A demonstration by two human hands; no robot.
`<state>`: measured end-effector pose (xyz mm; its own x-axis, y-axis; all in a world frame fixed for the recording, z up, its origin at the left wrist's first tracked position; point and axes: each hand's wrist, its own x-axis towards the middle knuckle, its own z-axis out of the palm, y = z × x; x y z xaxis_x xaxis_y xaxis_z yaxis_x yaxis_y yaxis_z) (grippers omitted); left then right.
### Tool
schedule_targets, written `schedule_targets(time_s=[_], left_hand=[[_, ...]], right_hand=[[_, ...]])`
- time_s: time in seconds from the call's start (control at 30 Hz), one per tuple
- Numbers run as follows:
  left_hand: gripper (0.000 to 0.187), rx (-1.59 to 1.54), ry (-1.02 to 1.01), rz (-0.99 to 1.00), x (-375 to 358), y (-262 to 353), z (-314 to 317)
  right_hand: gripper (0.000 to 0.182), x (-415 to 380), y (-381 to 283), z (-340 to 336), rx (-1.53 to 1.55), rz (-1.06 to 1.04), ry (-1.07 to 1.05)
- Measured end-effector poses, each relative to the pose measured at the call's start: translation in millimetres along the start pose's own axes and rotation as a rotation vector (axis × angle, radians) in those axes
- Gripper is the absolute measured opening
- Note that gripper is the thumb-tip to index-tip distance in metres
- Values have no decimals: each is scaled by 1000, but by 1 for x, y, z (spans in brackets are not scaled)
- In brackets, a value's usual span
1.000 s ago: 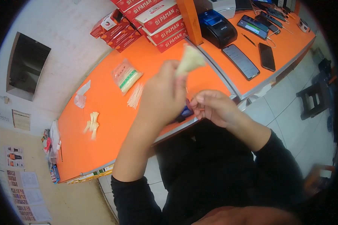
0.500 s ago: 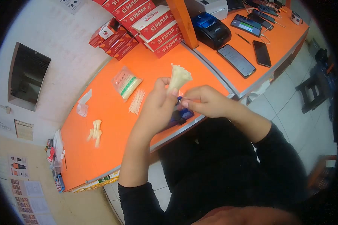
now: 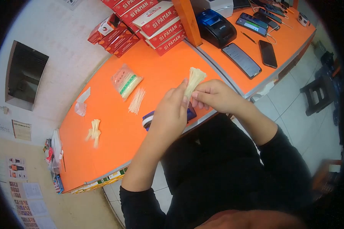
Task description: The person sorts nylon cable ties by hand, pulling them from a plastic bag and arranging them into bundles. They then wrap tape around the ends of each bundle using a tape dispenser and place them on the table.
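A bundle of thin pale sticks (image 3: 196,78), flared at its upper end, is gripped near its narrow lower part by my left hand (image 3: 172,107). My right hand (image 3: 214,95) is closed, thumb and fingers pinched against the side of the same bundle; any tape between them is too small to make out. Under the hands sits a blue tape dispenser (image 3: 190,113), partly hidden, with a white roll (image 3: 146,121) showing left of my wrist. Loose thin sticks (image 3: 137,100) lie beside a plastic pack (image 3: 127,83) with a green band. Farther left rest several tied bundles (image 3: 94,131).
Red and white boxes (image 3: 156,23) are stacked at the back of the orange table (image 3: 114,152), by an orange post (image 3: 188,23). Right of it stand a black printer (image 3: 216,28) and several phones (image 3: 241,61). A crumpled white scrap (image 3: 81,105) lies near the wall.
My right hand has moved up from the tape dispenser to the bundle. The left hand and bundle have shifted right, uncovering the dispenser's white roll.
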<state>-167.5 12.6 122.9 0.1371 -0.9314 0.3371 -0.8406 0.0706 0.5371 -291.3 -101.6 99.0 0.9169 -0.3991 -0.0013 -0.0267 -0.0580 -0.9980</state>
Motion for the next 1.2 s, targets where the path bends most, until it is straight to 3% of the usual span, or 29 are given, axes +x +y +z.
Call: schedule_targets(time_s=[0.07,0.2,0.27,0.5,0.6,0.7,0.77,0.8,0.87,1.0,1.07,1.2], left_hand=[[31,-131,18,-193,1,-4,3],[24,-78,177,-232,3,4,6],[18,173,266,-80,2,1,12],[15,405,345,207,3,-2,21],[11,307,350,267,4,-7,20],[16,58,221,190,-2,-14,17],[29,-214,77,-174,-8,-18,23],[29,-213,78,-175,-9,-19,25],[38,-525,108,-292,-10,-21,28],[38,-311,-53,-239,-10,-18,18],[36,-593,-78,-308,-13,-28,26],[31,-716,-75,-307,-13,-21,17]], right_hand=[[22,1,-1,-2,-43,-8,5],[22,2,-4,0,-163,11,58],[22,3,-2,2,-165,10,76],[22,4,0,-1,-160,0,86],[24,2,6,-6,-186,-18,74],[24,-1,0,-10,-253,-100,-10],[24,1,3,-9,-272,-146,-16],[23,2,3,-8,-291,-194,-19],[22,2,-4,-9,-317,-174,-46],[21,4,2,-7,-342,-158,-83],[20,3,-2,-6,-314,-149,-100],[18,3,1,-7,-267,-231,-145]])
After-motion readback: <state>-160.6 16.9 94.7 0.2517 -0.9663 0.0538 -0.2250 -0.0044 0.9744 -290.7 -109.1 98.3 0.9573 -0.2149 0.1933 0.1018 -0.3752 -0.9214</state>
